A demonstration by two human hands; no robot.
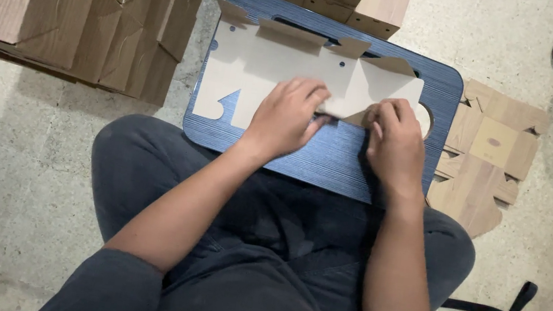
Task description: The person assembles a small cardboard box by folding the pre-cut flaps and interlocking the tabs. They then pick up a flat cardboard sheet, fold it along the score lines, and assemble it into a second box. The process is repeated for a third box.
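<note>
Flat pale die-cut cardboard box blank (267,73) lying unfolded on blue rectangular lap tray (335,161). Left hand (286,116) and right hand (393,141), fingers (312,94) curled, pressing down a folded flap at its lower edge.

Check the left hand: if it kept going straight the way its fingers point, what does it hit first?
Likely the right hand: the left hand points right along the flat cardboard blank, with only a folded flap between them.
</note>
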